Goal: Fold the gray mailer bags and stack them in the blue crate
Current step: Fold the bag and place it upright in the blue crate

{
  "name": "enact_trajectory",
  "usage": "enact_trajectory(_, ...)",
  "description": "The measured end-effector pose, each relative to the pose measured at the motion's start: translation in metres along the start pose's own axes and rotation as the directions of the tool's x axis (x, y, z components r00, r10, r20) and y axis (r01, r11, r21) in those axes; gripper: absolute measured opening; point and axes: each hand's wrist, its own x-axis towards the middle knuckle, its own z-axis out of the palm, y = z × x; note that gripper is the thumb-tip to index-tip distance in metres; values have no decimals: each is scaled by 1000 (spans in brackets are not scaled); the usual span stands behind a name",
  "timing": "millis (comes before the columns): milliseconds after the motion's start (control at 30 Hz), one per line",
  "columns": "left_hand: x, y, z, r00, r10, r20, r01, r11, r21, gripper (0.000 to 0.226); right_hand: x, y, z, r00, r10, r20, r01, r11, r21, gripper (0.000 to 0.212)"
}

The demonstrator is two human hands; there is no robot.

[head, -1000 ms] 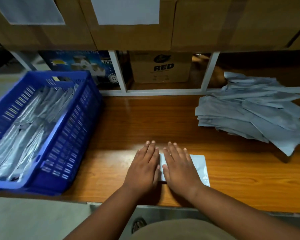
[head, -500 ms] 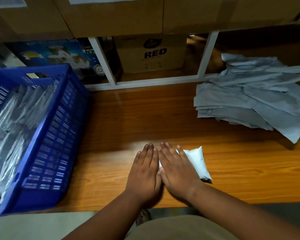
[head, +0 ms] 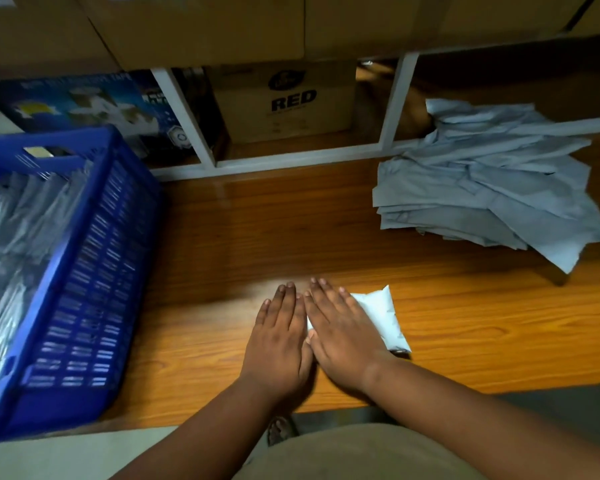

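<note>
At the table's (head: 465,327) near edge, in the head view, I see both hands flat and released: the left hand (head: 278,341) and right hand (head: 343,337) side by side, pressing a folded bag (head: 381,317). I judge the fold is being flattened; next it needs gripping and carrying left to the crate (head: 94,271). The unfolded pile (head: 492,195) waits far right.

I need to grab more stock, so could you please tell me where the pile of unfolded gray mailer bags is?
In the head view, the pile of unfolded mailer bags lies far right on the wooden table, against the white shelf frame.
</note>
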Motion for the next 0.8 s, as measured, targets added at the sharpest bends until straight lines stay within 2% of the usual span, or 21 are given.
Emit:
enact_trajectory(200,1,6,-18,999,-23,23,21,997,72,73,-7,7,-7,999,-17,42,19,999,-28,69)
enact_trajectory(333,20,16,-24,996,89,-25,-86,992,90,75,-19,19,-14,1000,-12,2,12,995,-94,69)
enact_trajectory(467,24,23,-10,990,138,-36,-137,990,20,75,-22,29,-10,999,-3,42,6,998,-68,72)
enact_trajectory(800,27,24,-6,997,81,-17,-78,990,119,77,-25,32,-4,1000,5,19,-4,1000,-24,73)
